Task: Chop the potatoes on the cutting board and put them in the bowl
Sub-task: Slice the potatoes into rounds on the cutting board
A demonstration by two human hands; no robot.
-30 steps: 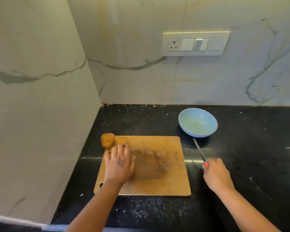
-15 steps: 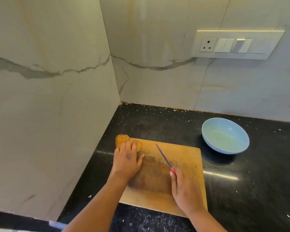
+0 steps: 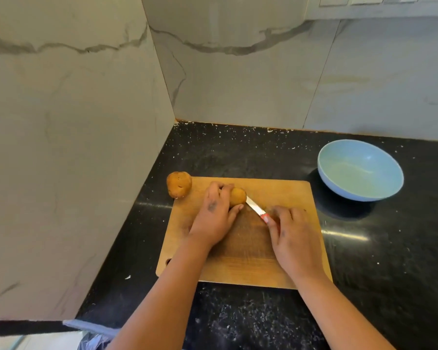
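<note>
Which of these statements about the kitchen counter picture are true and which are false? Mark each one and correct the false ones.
1. The left hand holds a potato on the cutting board. True.
2. The bowl already holds chopped potato. False: nothing can be seen in it.
3. The right hand holds a knife whose blade points toward the held potato. True.
4. The second potato lies in the middle of the board. False: it sits at the board's far left corner, partly over the edge.
5. The bowl stands on the cutting board. False: it stands on the black counter, to the board's right.
</note>
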